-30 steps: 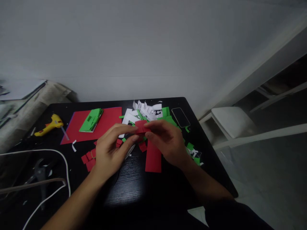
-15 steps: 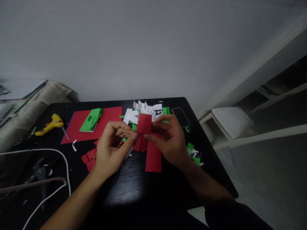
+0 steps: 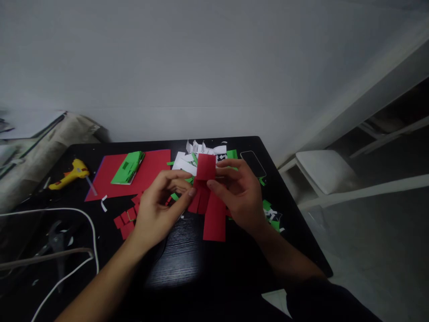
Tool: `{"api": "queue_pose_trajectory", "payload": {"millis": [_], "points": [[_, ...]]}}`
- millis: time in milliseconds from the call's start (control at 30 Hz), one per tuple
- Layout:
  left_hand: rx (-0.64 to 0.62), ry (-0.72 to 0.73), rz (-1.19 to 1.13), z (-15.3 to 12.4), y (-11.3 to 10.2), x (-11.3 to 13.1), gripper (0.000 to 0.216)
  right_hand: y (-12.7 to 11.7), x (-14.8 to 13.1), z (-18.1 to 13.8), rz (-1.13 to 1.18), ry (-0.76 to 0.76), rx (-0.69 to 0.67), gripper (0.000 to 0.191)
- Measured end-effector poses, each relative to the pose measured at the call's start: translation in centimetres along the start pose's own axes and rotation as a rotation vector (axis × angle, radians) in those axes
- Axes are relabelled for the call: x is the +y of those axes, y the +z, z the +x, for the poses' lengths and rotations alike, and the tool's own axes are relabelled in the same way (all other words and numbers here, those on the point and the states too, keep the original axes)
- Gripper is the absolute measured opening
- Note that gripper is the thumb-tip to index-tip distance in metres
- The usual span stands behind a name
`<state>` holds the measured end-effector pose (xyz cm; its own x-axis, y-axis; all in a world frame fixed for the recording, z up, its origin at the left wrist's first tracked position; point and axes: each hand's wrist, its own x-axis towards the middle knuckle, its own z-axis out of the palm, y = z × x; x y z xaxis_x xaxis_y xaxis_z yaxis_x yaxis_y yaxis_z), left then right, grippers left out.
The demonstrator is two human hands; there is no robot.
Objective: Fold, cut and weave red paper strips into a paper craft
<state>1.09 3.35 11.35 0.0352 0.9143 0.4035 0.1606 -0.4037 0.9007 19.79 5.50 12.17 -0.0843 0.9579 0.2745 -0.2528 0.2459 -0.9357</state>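
Red paper (image 3: 206,167) — pinched in right hand (image 3: 240,197).

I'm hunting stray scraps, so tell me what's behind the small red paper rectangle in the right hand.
Past the red rectangle, curled white paper scraps show, with a flat green paper piece farther right. Whatever the rectangle itself covers cannot be seen.

The light was dim and greyish, flat across the far wall (image 3: 201,67). A pale glare lay on the near part of the black counter (image 3: 176,264), with deep shadow around it. The recess (image 3: 405,105) on the far right was almost black. The fingers (image 3: 179,207) looked soft, fine detail was smudged, and wide-angle stretching showed toward both sides.
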Motion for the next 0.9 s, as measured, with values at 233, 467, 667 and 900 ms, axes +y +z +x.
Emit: {"api": "queue_pose_trajectory", "payload": {"millis": [233,467,667,900], "points": [[-0.025,0.007,0.014,0.1,-0.06,-0.16,0.03,-0.34,-0.45,0.45,-0.113,-0.072,0.076,0.011],[-0.05,-0.033,0.021,0.13,-0.13,-0.15,0.03,-0.71,-0.49,0.65,-0.099,-0.051,0.121,0.011],[-0.058,-0.093,0.03,0.06,-0.23,-0.1,0.029,-0.7,-0.38,0.68,-0.092,-0.044,0.14,0.012],[-0.046,-0.068,0.037,0.18,-0.27,-0.04,0.027,-0.55,-0.26,0.67,-0.06,0.026,0.012,0.02]]}}
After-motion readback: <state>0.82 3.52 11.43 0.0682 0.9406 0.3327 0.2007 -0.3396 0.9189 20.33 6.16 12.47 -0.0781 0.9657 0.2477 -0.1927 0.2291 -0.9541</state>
